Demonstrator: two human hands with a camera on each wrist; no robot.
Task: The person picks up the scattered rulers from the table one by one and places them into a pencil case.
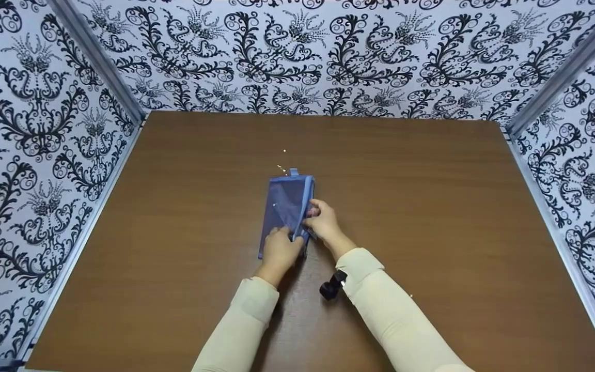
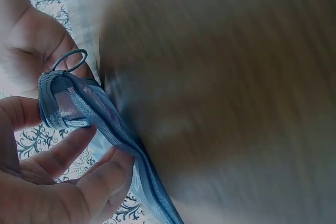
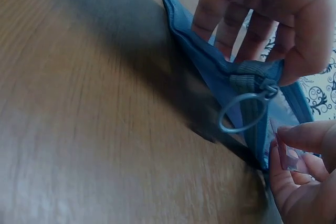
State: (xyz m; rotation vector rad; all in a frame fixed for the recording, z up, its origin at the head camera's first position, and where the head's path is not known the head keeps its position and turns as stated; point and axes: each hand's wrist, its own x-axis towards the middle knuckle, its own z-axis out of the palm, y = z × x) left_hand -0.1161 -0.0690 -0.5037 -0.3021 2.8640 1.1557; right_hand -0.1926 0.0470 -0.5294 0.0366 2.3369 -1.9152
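Note:
A blue mesh zipper pouch (image 1: pixel 286 199) lies lengthwise on the table, its zipper edge on the right raised. My left hand (image 1: pixel 281 250) grips the near end of that edge, thumb on one side and fingers on the other, as the left wrist view shows. A ring-shaped zipper pull (image 3: pixel 242 113) hangs at the corner, where the mouth gapes. Right beside the mouth, my right hand (image 1: pixel 324 222) pinches a small clear, pinkish piece (image 3: pixel 290 160) between thumb and fingers. Its exact kind I cannot tell.
The brown wooden table (image 1: pixel 406 181) spreads out around the pouch. Patterned walls (image 1: pixel 297 57) with metal corner posts enclose it at the back and sides. Small pale specks (image 1: pixel 283 169) show just beyond the pouch. A black device (image 1: pixel 332 287) sits at the right wrist.

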